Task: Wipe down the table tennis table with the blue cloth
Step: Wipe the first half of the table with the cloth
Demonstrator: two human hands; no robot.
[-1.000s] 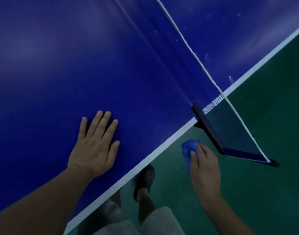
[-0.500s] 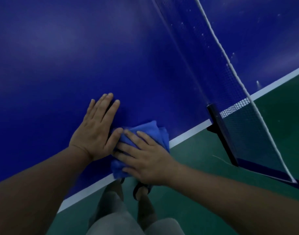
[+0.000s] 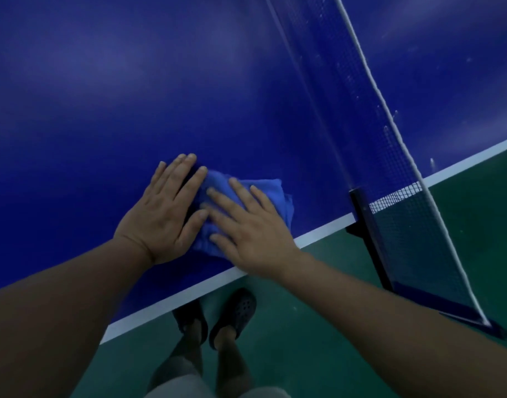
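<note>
A person's right hand (image 3: 253, 234) presses the blue cloth (image 3: 263, 193) flat, fingers spread, near the table tennis table (image 3: 131, 81) edge; the left hand (image 3: 163, 216) lies open beside it. Wiping appears just begun; the next stroke likely sweeps toward 11 o'clock, clear of the net (image 3: 390, 156) at 2 o'clock

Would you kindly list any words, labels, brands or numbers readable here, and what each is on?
None: no readable text shows anywhere.
Table: plain blue, white edge line only.
Cloth: no tag visible.
Net and its post: no print visible.
</note>
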